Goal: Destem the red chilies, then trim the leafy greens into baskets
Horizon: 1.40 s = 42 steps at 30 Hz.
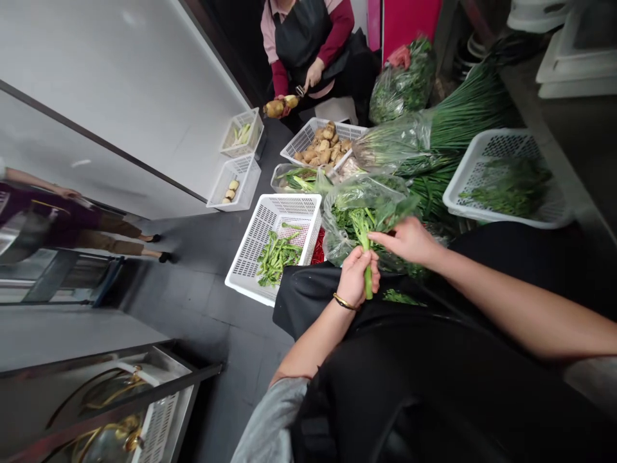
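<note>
My left hand (pixel 357 276) is closed around the thick stem of a leafy green stalk (pixel 361 226), whose leafy top points away from me. Blurred a little, my right hand (pixel 409 243) has its thumb against the stem and its fingers closed on a dark green leaf (pixel 398 211) at the side. Just beyond both hands lies an open clear plastic bag (pixel 332 222) of the same kind of greens. To the left, a white perforated basket (pixel 241 263) holds a heap of trimmed green stems (pixel 277 257). Some green bits lie on my dark apron near the left hand.
At right, a white basket (pixel 457 193) contains loose leaves. Bagged scallions (pixel 463 116) and a basket of brown tubers (pixel 321 149) stand ahead. A seated co-worker (pixel 308 38) holds a tuber and a peeler. Another person (pixel 72 218) stands at far left.
</note>
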### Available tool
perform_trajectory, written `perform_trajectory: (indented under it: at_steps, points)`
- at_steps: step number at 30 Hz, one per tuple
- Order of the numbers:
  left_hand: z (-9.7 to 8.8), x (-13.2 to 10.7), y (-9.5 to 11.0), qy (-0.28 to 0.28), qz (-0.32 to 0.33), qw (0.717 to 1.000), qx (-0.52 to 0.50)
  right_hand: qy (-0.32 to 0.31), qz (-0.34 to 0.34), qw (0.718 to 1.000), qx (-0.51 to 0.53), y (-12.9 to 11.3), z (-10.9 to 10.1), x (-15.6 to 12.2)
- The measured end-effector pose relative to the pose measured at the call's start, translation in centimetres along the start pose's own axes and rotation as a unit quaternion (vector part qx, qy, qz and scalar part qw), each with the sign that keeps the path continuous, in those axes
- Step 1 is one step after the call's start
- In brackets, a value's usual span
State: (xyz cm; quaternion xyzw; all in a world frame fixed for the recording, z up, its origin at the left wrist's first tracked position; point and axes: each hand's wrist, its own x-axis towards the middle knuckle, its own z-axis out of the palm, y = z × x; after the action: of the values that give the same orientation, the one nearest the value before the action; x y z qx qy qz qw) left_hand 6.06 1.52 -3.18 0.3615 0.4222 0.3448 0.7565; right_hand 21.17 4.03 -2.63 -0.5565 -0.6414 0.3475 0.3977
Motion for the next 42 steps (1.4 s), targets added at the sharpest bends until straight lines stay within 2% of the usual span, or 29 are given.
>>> perform_trajectory:
  at_steps: [2,4,5,6,8,9,11,13,16,21,22,24,26,28,29,30,31,32,34,35,36,38,40,42]
  points:
    - [-0.3,0.2,0.2,0.015,-0.003,0.999,-0.047,0.005,-0.091,0.995,-0.030,-0.4,0.8,-1.4]
    - [-0.9,0.4,0.7,0.015,-0.007,0.996,-0.086,-0.053,-0.155,0.987,-0.010,-0.4,0.9,-2.7]
    - [-1.2,0.4,1.0,0.004,-0.015,0.994,-0.105,-0.079,-0.147,0.986,0.009,-0.3,0.6,-3.0]
    - [-1.5,0.3,1.2,-0.017,-0.027,0.992,-0.123,-0.094,-0.109,0.989,0.032,-0.1,0.1,-3.1]
    - [-1.9,0.1,1.6,-0.075,-0.063,0.984,-0.151,-0.100,0.012,0.990,0.097,0.3,-0.9,-2.7]
    - [-1.9,-0.1,1.6,-0.100,-0.078,0.979,-0.159,-0.105,0.065,0.983,0.137,0.4,-1.3,-2.3]
    - [-1.8,-0.3,1.5,-0.133,-0.099,0.972,-0.164,-0.121,0.115,0.961,0.219,0.1,-1.6,-1.3]
    - [-1.6,-0.4,1.2,-0.140,-0.108,0.971,-0.163,-0.121,0.112,0.947,0.276,-0.5,-1.0,-0.4]
    - [-1.6,-0.4,1.0,-0.142,-0.110,0.969,-0.169,-0.113,0.108,0.939,0.307,-1.3,0.6,0.3]
    - [-2.3,0.0,0.8,-0.164,-0.127,0.962,-0.175,-0.192,0.108,0.928,0.300,-0.7,1.7,0.6]
    - [-2.3,0.1,0.7,-0.155,-0.129,0.965,-0.165,-0.187,0.094,0.938,0.278,-0.6,1.7,0.5]
    - [-2.0,0.6,0.5,-0.109,-0.118,0.977,-0.142,-0.119,0.037,0.976,0.181,-0.6,1.7,0.1]
    - [-1.6,1.2,0.2,-0.015,-0.082,0.988,-0.127,-0.040,-0.081,0.995,0.053,-0.9,1.9,-0.6]
    - [-1.4,1.7,0.1,0.078,-0.048,0.988,-0.123,-0.035,-0.231,0.972,-0.029,-1.1,2.0,-1.4]
    - [-1.4,1.9,0.2,0.100,-0.044,0.986,-0.127,-0.050,-0.283,0.957,-0.041,-1.0,1.8,-1.8]
    - [-1.5,2.0,0.3,0.098,-0.050,0.985,-0.137,-0.050,-0.302,0.951,-0.039,-0.7,1.5,-2.1]
    - [-1.8,2.0,0.4,0.074,-0.062,0.984,-0.152,-0.026,-0.284,0.958,-0.031,0.0,1.0,-2.4]
    - [-2.1,1.9,0.6,0.036,-0.076,0.982,-0.170,0.013,-0.232,0.972,-0.025,1.0,0.4,-2.7]
    - [-2.7,1.6,1.1,-0.045,-0.089,0.974,-0.203,0.075,-0.087,0.993,-0.038,3.9,-0.9,-3.1]
    - [-2.9,1.4,1.3,-0.078,-0.089,0.970,-0.211,0.064,-0.030,0.996,-0.061,5.4,-1.4,-3.3]
    - [-3.1,1.2,1.5,-0.100,-0.086,0.968,-0.215,0.022,0.007,0.995,-0.097,6.9,-1.9,-3.4]
    - [-3.1,0.9,1.7,-0.127,-0.083,0.965,-0.213,-0.079,0.035,0.981,-0.174,9.0,-2.3,-3.4]
    - [-2.8,0.6,1.6,-0.135,-0.081,0.967,-0.201,-0.119,0.034,0.967,-0.221,8.9,-2.3,-2.7]
    - [-2.2,0.4,1.3,-0.133,-0.079,0.971,-0.183,-0.098,0.022,0.978,-0.185,6.8,-2.0,-1.3]
